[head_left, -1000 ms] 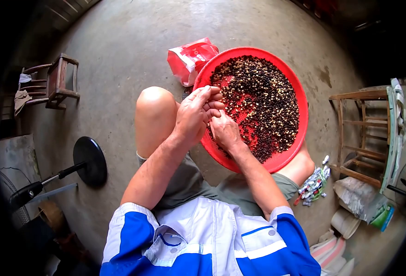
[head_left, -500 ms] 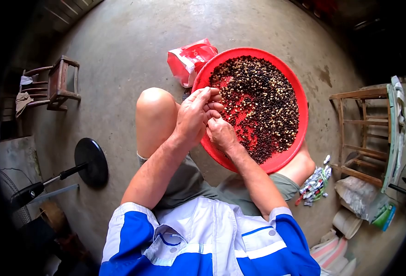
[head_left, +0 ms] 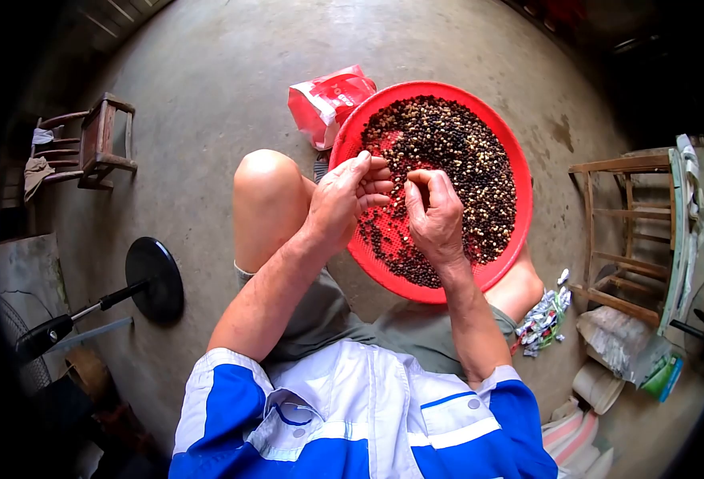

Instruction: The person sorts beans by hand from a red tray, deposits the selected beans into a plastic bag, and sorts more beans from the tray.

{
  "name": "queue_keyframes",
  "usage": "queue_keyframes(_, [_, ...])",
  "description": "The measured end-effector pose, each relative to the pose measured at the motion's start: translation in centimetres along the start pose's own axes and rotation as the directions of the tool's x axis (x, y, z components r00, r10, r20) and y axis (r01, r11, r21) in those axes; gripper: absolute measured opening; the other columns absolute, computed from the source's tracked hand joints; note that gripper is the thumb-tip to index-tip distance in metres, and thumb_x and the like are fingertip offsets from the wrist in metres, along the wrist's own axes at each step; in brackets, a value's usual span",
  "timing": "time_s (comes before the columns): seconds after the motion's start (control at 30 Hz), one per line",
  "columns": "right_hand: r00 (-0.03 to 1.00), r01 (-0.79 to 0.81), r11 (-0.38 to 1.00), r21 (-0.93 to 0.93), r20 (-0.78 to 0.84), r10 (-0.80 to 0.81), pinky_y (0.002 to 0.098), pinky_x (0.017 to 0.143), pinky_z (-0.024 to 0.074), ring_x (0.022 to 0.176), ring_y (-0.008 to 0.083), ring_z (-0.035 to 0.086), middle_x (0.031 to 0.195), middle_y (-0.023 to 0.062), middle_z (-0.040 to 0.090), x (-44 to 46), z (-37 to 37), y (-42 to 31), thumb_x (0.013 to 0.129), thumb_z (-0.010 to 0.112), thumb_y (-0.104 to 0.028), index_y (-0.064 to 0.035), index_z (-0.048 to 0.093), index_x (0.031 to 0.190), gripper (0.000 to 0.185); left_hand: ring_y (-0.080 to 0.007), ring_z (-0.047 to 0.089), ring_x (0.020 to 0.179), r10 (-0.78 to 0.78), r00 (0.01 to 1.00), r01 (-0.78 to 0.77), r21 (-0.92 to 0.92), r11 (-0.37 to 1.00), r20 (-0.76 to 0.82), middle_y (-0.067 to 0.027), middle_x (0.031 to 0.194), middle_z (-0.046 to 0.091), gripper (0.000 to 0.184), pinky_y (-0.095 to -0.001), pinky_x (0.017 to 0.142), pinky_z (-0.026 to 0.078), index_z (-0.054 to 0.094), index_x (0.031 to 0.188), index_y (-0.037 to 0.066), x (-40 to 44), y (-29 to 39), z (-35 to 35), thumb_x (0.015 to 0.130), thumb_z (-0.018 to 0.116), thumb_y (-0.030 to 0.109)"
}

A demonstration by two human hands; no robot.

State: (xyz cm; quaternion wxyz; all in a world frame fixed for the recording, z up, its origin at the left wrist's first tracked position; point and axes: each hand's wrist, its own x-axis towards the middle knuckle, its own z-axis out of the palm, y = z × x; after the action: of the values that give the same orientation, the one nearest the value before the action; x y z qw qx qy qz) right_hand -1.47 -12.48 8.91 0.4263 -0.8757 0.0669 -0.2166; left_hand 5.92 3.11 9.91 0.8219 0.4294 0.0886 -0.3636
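A round red basket (head_left: 523, 188) rests by my legs, holding many small dark and pale beans (head_left: 480, 152) spread over its mesh bottom. Over its left edge, my left hand (head_left: 348, 195) is cupped with the palm turned inward and the fingers curled; whether anything lies in the palm is hidden. Just right of it and apart from it, my right hand (head_left: 434, 211) is above the beans with thumb and forefinger brought together. Anything between those fingertips is too small to make out.
A red and white bag (head_left: 316, 112) stands behind the basket's left side. Wooden chair at left (head_left: 100, 144), wooden frame at right (head_left: 627, 166). A black round fan base (head_left: 156, 279) is at lower left. Crumpled wrappers (head_left: 543, 323) and a white bucket (head_left: 599, 387) lie at lower right.
My right hand has moved away from my left hand, rightward over the beans. My left hand has stayed near the basket's left edge, its fingers a little more spread.
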Motion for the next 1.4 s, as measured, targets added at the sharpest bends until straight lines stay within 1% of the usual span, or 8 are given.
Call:
queue_keyframes(0.27, [0.905, 0.423, 0.904, -0.066, -0.029, -0.425, 0.0317, 0.071, 0.0561, 0.083, 0.0199, 0.065, 0.108, 0.0128, 0.063, 1.8, -0.6, -4.4, 0.089, 0.065, 0.004, -0.0004, 0.063, 0.108, 0.019, -0.0158, 0.065, 0.087, -0.054, 0.995, 0.065, -0.144, 0.987, 0.080, -0.0092, 0.103, 0.066, 0.039, -0.0275, 0.071, 0.054, 0.060, 0.117, -0.001, 0.6, -0.5, -0.7, 0.108, 0.045, 0.034])
queue_keyframes(0.33, [0.944, 0.319, 0.946, -0.055, -0.076, -0.322, 0.0340, 0.071, 0.0557, 0.082, 0.0219, 0.065, 0.102, 0.0128, 0.064, 1.3, -0.1, -3.5, 0.090, 0.065, 0.000, -0.0004, 0.064, 0.104, 0.013, -0.0147, 0.064, 0.081, -0.023, 1.000, 0.024, -0.168, 0.985, 0.009, -0.0100, 0.101, 0.066, 0.032, -0.0260, 0.063, 0.052, 0.059, 0.117, -0.002, 0.7, -0.4, -1.1, 0.107, 0.046, 0.026])
queue_keyframes(0.43, [0.992, 0.040, 0.996, -0.078, 0.120, -0.031, 0.0436, 0.074, 0.0555, 0.084, 0.0327, 0.065, 0.096, 0.0153, 0.063, -0.9, 3.0, 0.9, 0.089, 0.066, -0.009, -0.0041, 0.065, 0.099, 0.012, -0.0167, 0.066, 0.090, 0.140, 0.989, -0.133, -0.140, 0.981, 0.044, -0.0135, 0.108, 0.067, 0.032, -0.0289, 0.076, 0.056, 0.058, 0.124, -0.005, 0.9, -0.1, -2.5, 0.107, 0.042, 0.017])
queue_keyframes(0.47, [0.977, 0.079, 0.992, -0.094, 0.205, -0.059, 0.0439, 0.075, 0.0550, 0.084, 0.0350, 0.064, 0.093, 0.0174, 0.060, -1.6, 4.0, 1.8, 0.092, 0.062, -0.008, -0.0022, 0.064, 0.099, 0.010, -0.0137, 0.064, 0.080, 0.139, 0.990, -0.143, -0.171, 0.975, -0.039, -0.0126, 0.103, 0.066, 0.025, -0.0244, 0.063, 0.053, 0.059, 0.120, -0.005, 0.4, 0.5, -1.3, 0.102, 0.046, 0.006])
queue_keyframes(0.63, [0.944, 0.136, 0.985, -0.111, 0.315, -0.095, 0.0457, 0.072, 0.0565, 0.084, 0.0364, 0.064, 0.094, 0.0177, 0.058, -4.3, 9.6, 5.1, 0.089, 0.062, -0.009, -0.0029, 0.061, 0.100, 0.013, -0.0128, 0.062, 0.068, 0.139, 0.990, -0.141, -0.136, 0.981, -0.020, -0.0142, 0.099, 0.069, 0.025, -0.0228, 0.060, 0.052, 0.060, 0.119, -0.006, 0.3, 0.3, -1.1, 0.097, 0.047, -0.003])
queue_keyframes(0.9, [0.900, 0.192, 0.882, -0.430, 0.436, 0.016, 0.0416, 0.073, 0.0577, 0.083, 0.0306, 0.067, 0.093, 0.0150, 0.059, -4.7, 10.5, 5.7, 0.090, 0.054, -0.009, -0.0017, 0.061, 0.100, 0.014, -0.0122, 0.063, 0.069, 0.134, 0.991, -0.135, -0.105, 0.985, -0.018, -0.0156, 0.103, 0.070, 0.023, -0.0222, 0.057, 0.052, 0.059, 0.120, -0.004, 0.0, 0.5, -0.7, 0.102, 0.047, 0.002])
queue_keyframes(1.17, [0.958, 0.061, 0.977, -0.205, 0.286, 0.001, 0.0432, 0.069, 0.0558, 0.078, 0.0342, 0.064, 0.090, 0.0171, 0.059, -3.8, 6.7, 4.4, 0.088, 0.060, -0.011, -0.0012, 0.059, 0.092, 0.010, -0.0133, 0.066, 0.077, 0.157, 0.988, -0.157, -0.080, 0.984, -0.011, -0.0100, 0.099, 0.069, 0.025, -0.0232, 0.063, 0.054, 0.060, 0.119, -0.002, 0.1, 0.3, -1.0, 0.107, 0.049, 0.017])
queue_keyframes(1.4, [0.999, -0.046, 0.995, 0.083, 0.033, 0.043, 0.0354, 0.061, 0.0541, 0.071, 0.0239, 0.065, 0.086, 0.0125, 0.060, 0.5, -0.5, -0.5, 0.089, 0.067, -0.005, -0.0001, 0.064, 0.094, 0.008, -0.0154, 0.065, 0.093, -0.015, 0.999, 0.014, 0.040, 0.999, 0.028, -0.0094, 0.102, 0.067, 0.041, -0.0279, 0.078, 0.055, 0.059, 0.121, -0.004, 0.2, -0.1, -0.2, 0.108, 0.044, 0.033])
